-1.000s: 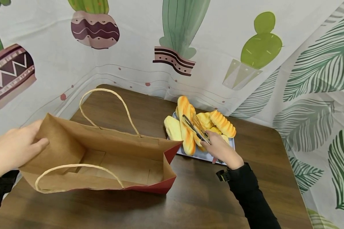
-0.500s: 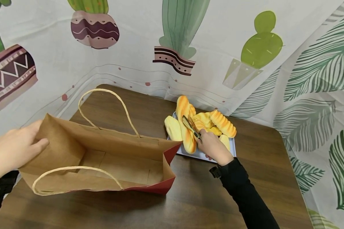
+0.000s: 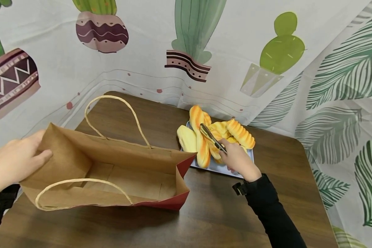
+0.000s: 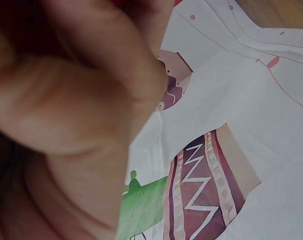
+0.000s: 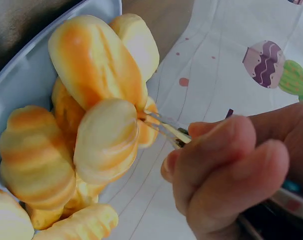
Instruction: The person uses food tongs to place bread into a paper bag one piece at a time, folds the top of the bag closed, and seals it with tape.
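Observation:
My left hand point(image 3: 21, 160) grips the left end of a large brown paper bag point(image 3: 121, 143), thumb on the inner side; the bag's mouth faces up. My right hand point(image 3: 238, 159) holds metal tongs point(image 3: 211, 136) over a tray point(image 3: 215, 168) heaped with breads. The tips of the tongs lie at a long twisted bread point(image 3: 200, 137); in the right wrist view the tongs point(image 5: 166, 129) reach the breads point(image 5: 101, 65), and whether they pinch one I cannot tell. My right fingers point(image 5: 216, 170) curl round the handles. In the left wrist view my left hand point(image 4: 66, 115) hides the bag.
Two rope handles point(image 3: 133, 112) stand up from the bag. A pale bread point(image 3: 187, 138) lies at the tray's left, a ridged one point(image 3: 241, 133) at its right. The brown table point(image 3: 210, 213) meets a cactus-printed cloth point(image 3: 148, 65) behind.
My right hand with the tongs shifted left, then back right. The long bread's upper end moved slightly left. My left hand and the bag have barely moved.

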`<state>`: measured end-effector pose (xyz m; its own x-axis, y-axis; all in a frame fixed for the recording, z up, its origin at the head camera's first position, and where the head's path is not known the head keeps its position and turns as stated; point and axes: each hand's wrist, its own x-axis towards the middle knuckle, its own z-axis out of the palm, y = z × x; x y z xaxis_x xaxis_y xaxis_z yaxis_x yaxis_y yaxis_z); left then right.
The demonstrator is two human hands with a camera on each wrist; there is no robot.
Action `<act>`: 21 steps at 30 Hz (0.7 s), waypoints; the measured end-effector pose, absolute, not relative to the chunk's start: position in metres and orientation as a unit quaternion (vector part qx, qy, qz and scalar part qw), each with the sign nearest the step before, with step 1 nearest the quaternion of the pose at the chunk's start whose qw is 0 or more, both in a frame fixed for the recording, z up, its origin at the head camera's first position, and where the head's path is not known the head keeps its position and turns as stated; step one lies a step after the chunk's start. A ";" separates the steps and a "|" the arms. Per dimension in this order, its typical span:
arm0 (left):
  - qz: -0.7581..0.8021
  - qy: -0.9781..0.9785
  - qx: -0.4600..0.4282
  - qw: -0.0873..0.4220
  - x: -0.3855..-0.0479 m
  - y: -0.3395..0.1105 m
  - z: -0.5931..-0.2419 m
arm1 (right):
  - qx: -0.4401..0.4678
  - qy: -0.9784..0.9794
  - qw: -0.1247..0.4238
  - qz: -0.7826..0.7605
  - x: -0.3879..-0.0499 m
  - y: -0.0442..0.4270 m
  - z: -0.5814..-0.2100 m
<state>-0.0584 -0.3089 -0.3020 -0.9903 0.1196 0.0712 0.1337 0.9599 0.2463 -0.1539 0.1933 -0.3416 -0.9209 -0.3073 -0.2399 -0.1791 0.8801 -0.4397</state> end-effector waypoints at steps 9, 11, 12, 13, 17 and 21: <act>-0.125 -0.990 -0.060 0.013 -0.059 -0.309 -0.300 | -0.165 0.954 0.113 -0.222 -0.142 0.202 -0.336; -0.124 -0.990 -0.060 0.011 -0.060 -0.308 -0.300 | -0.174 0.956 0.092 -0.215 -0.141 0.203 -0.334; -0.125 -0.990 -0.060 0.011 -0.060 -0.308 -0.300 | -0.179 0.957 0.084 -0.213 -0.141 0.204 -0.334; -0.125 -0.990 -0.060 0.011 -0.060 -0.308 -0.299 | -0.181 0.957 0.077 -0.213 -0.141 0.204 -0.333; -0.126 -0.990 -0.060 0.012 -0.060 -0.308 -0.299 | -0.174 0.954 0.091 -0.225 -0.142 0.204 -0.333; -0.122 -0.991 -0.059 0.006 -0.061 -0.309 -0.300 | -0.167 0.953 0.106 -0.228 -0.144 0.201 -0.337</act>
<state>-0.0607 -0.3093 -0.2998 -0.9931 0.1145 0.0270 0.1176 0.9636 0.2401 -0.1435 0.2015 -0.3368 -0.9218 -0.3662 -0.1270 -0.2691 0.8404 -0.4703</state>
